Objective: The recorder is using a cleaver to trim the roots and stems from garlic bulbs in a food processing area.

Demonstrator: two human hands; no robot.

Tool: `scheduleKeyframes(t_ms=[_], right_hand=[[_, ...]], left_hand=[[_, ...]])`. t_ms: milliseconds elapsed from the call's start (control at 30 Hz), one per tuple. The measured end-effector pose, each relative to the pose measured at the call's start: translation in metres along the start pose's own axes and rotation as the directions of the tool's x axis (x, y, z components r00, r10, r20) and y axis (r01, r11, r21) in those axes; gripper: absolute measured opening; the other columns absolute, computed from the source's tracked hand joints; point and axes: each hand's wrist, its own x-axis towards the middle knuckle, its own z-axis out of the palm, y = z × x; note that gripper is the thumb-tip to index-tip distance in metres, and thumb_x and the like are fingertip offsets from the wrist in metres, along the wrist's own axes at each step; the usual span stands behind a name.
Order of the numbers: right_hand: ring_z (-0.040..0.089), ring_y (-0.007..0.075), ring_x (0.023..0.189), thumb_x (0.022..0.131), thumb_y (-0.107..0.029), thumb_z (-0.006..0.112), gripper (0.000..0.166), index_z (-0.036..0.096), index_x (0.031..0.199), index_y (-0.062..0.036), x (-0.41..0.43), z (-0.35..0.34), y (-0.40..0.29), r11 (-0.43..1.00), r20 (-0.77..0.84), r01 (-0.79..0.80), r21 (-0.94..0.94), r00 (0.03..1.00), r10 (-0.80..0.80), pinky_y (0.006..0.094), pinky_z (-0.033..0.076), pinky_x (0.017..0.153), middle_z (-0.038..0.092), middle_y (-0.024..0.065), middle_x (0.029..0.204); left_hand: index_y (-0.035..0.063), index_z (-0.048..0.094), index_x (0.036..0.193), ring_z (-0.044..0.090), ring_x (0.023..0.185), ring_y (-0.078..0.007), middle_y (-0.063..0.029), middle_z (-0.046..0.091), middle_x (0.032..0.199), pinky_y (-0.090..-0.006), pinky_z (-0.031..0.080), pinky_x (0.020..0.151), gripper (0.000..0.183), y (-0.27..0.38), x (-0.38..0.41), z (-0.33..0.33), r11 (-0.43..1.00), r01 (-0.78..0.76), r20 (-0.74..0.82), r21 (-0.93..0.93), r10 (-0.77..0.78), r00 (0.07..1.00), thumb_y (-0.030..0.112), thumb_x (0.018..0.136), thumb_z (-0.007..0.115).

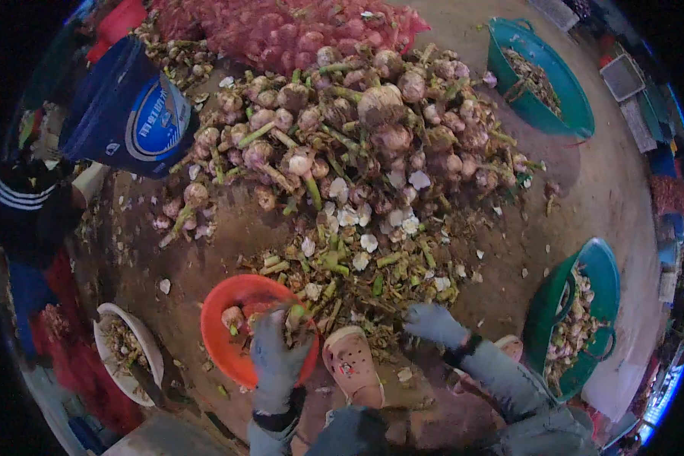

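My left hand point(279, 347), in a grey glove, is over an orange plastic basin point(211, 336). Its thumb and fingers close around a garlic bulb point(296, 318) with a cut green stem; motion blurs the detail. Another trimmed bulb point(233, 319) lies inside the basin. Gloved as well, my right hand point(436, 325) hovers low over a litter of cut garlic stems and peelings point(370, 302), fingers curled; whether it grips anything cannot be made out. Beyond both hands spreads a large heap of garlic bulbs with stems point(342, 125).
Behind the heap lies a red mesh sack of garlic point(296, 28). A blue bucket point(165, 122) stands far left; a white bowl point(158, 365) is nearer. At right are two green tubs point(581, 108), point(538, 325). My pink clog point(350, 359) stands between my hands. Another person's sleeve point(28, 196) shows at left.
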Motion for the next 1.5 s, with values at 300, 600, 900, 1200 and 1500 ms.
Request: scheduleKeyframes(t_ms=[300,600,900,1200,1500], right_hand=[[0.043,0.0089,0.068,0.077,-0.033,0.065,0.04,0.056,0.099,-0.0014,0.014,-0.041,-0.064,0.669,-0.047,-0.298,0.681,0.894,0.446,0.0253,0.041,0.063,0.051,-0.0014,0.073],[0.04,0.0007,0.057,0.082,-0.031,0.062,0.031,0.058,0.1,-0.0056,0.029,-0.152,-0.103,0.147,-0.075,0.007,0.989,0.883,0.463,0.0176,0.034,0.051,0.046,-0.008,0.069],[0.047,0.0102,0.059,0.079,-0.026,0.063,0.021,0.056,0.081,-0.0062,0.024,-0.15,-0.124,0.619,-0.14,-0.062,0.783,0.952,0.273,0.0289,0.041,0.057,0.051,0.0002,0.066],[0.051,0.0299,0.058,0.061,-0.011,0.063,0.017,0.049,0.071,-0.0095,0.0,-0.132,-0.131,0.948,-0.495,0.299,0.106,0.843,-0.21,0.0381,0.041,0.05,0.046,0.0082,0.061],[0.052,0.0293,0.058,0.06,-0.014,0.064,0.019,0.049,0.072,-0.0118,0.015,-0.121,-0.117,0.926,-0.473,0.375,0.047,0.825,-0.31,0.038,0.04,0.049,0.046,0.0071,0.06]], left_hand=[[0.0052,0.044,0.122,0.053,0.098,-0.0358,-0.0215,0.056,0.101,-0.0455,0.041,0.084,0.062,0.004,0.226,-0.008,0.999,-0.014,-0.309,-0.043,0.0,0.951,0.039,0.074,0.064],[0.0079,0.034,0.13,0.05,0.104,-0.0328,-0.0201,0.047,0.115,-0.0402,0.042,0.087,0.082,0.075,0.091,0.024,0.953,-0.246,-0.005,-0.176,0.249,0.969,0.023,0.061,0.076],[-0.0004,0.03,0.123,0.052,0.101,-0.019,-0.0107,0.049,0.114,-0.0311,0.042,0.09,0.083,0.065,0.022,-0.002,0.44,0.262,0.24,-0.859,-0.106,0.965,0.01,0.058,0.08],[-0.0001,0.028,0.131,0.053,0.098,-0.0183,-0.0095,0.053,0.111,-0.0319,0.043,0.088,0.072,0.03,-0.032,0.01,0.203,0.282,0.263,-0.938,-0.113,0.958,0.013,0.074,0.069],[0.0018,0.03,0.13,0.056,0.094,-0.0247,-0.0134,0.053,0.11,-0.035,0.045,0.083,0.067,0.039,0.003,0.015,0.492,0.468,0.347,-0.734,-0.321,0.881,0.014,0.075,0.066]])
